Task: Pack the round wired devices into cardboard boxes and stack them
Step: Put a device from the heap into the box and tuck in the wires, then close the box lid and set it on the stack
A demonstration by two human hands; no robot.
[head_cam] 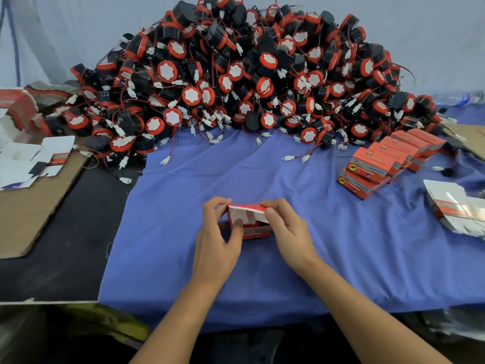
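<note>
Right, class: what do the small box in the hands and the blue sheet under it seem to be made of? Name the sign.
Box: likely thin printed card, red outside, plain white inside; flaps fold crisply. Blue sheet: seemingly woven cloth, matt; soft wrinkles, loose edge threads.

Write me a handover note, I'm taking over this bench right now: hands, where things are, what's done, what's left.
Left hand grips the open red box at its left side; right hand pinches its raised top flap. The box rests on the blue cloth, something red inside, likely a device.
Done: stack of closed boxes at right.
Left: close this box, add it to the stack, then pack the pile of round wired devices behind. Flat box blanks lie far right and far left.
</note>
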